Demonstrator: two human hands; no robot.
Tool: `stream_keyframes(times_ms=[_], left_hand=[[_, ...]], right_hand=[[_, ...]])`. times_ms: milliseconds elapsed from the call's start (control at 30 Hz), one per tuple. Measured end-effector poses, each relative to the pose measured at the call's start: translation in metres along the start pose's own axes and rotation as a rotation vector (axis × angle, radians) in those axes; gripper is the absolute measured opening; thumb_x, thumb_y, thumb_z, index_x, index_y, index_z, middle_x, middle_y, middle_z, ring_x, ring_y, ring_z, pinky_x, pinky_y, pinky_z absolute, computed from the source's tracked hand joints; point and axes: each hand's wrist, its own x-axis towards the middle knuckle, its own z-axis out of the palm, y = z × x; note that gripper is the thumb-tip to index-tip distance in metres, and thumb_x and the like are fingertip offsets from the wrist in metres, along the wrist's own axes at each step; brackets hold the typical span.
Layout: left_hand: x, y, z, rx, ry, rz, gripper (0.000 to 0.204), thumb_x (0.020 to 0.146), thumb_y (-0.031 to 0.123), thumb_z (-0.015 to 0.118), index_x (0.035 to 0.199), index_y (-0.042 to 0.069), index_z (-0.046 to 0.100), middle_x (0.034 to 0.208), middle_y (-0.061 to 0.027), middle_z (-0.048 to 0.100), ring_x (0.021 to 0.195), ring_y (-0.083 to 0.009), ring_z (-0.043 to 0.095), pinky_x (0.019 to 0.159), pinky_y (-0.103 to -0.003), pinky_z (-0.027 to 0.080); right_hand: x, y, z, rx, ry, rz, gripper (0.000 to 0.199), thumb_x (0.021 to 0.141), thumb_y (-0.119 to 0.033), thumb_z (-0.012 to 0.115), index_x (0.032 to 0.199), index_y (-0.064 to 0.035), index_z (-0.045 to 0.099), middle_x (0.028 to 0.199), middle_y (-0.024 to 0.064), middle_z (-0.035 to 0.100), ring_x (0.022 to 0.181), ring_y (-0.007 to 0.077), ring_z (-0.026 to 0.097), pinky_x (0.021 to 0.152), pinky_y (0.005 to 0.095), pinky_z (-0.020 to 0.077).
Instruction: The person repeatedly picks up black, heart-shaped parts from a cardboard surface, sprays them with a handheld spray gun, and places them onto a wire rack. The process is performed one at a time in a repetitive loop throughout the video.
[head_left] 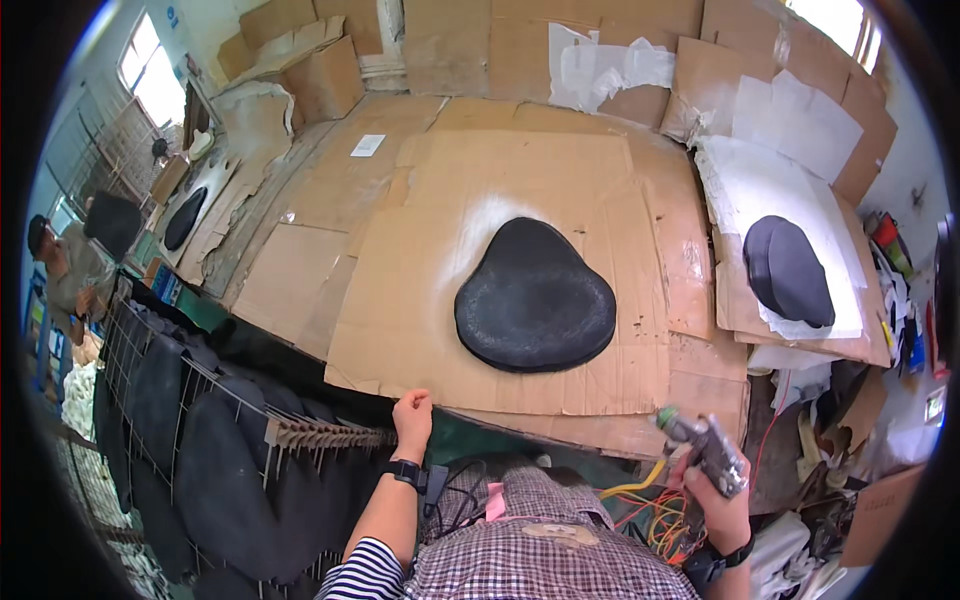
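Right hand (722, 498) is wrapped around a metal spray gun (703, 449), fingers curled tight on the grip, nozzle pointing up-left toward the bench edge. Left hand (412, 415) rests on the near edge of the cardboard sheet (400, 300), fingers folded in, loose fist; can't tell if it's pinching the edge. Black seat-shaped pad (534, 297) lies flat at the middle of the cardboard, well apart from both hands, pale overspray halo around its top. A second dark pad (788, 270) sits on white paper (770, 190) to the right. Wire rack (215, 420) of black pads at lower left.
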Motion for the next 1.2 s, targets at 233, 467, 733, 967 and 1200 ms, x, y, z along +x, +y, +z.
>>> stream_keyframes(times_ms=[233, 467, 733, 967, 1200], left_hand=[[-0.004, 0.004, -0.008, -0.037, -0.051, -0.062, 0.013, 0.079, 0.002, 0.060, 0.090, -0.003, 0.064, 0.072, -0.0048, 0.062, 0.065, -0.0111, 0.058, 0.062, -0.024, 0.046], [0.001, 0.005, 0.005, -0.096, -0.084, -0.109, 0.014, 0.079, 0.000, 0.058, 0.092, -0.004, 0.062, 0.073, -0.0049, 0.061, 0.065, -0.0110, 0.057, 0.062, -0.023, 0.045], [0.014, -0.007, 0.035, -0.101, -0.128, -0.025, 0.011, 0.082, 0.006, 0.059, 0.089, -0.001, 0.064, 0.070, -0.0025, 0.061, 0.064, -0.0086, 0.055, 0.059, -0.024, 0.045], [0.019, 0.009, 0.049, -0.061, -0.161, -0.028, 0.013, 0.082, 0.008, 0.058, 0.091, 0.000, 0.064, 0.072, -0.0033, 0.062, 0.066, -0.0102, 0.056, 0.061, -0.025, 0.046], [0.055, 0.011, 0.081, 0.127, -0.148, 0.021, 0.018, 0.079, 0.011, 0.058, 0.092, 0.001, 0.064, 0.075, -0.0088, 0.065, 0.069, -0.0185, 0.061, 0.066, -0.031, 0.048]], right_hand=[[-0.009, -0.002, -0.019, -0.081, 0.218, -0.044, 0.044, 0.080, -0.014, 0.067, 0.116, 0.0043, 0.048, 0.080, 0.0077, 0.059, 0.069, 0.0139, 0.059, 0.064, 0.0260, 0.0497], [-0.046, 0.002, -0.036, -0.167, 0.140, 0.056, 0.056, 0.077, -0.013, 0.070, 0.125, 0.0041, 0.046, 0.083, 0.0066, 0.060, 0.072, 0.0118, 0.058, 0.065, 0.0253, 0.0490], [-0.023, 0.001, -0.013, 0.020, 0.045, 0.004, 0.053, 0.076, -0.010, 0.070, 0.121, 0.0043, 0.046, 0.082, 0.0088, 0.061, 0.071, 0.0151, 0.060, 0.066, 0.0271, 0.0490], [-0.018, -0.001, -0.038, -0.070, 0.033, -0.015, 0.045, 0.078, -0.014, 0.070, 0.114, 0.0044, 0.050, 0.079, 0.0065, 0.060, 0.070, 0.0134, 0.060, 0.065, 0.0266, 0.0494], [-0.010, -0.002, -0.042, -0.102, -0.010, 0.011, 0.049, 0.075, -0.007, 0.070, 0.119, 0.0035, 0.051, 0.082, 0.0053, 0.061, 0.075, 0.0113, 0.059, 0.066, 0.0264, 0.0485]])
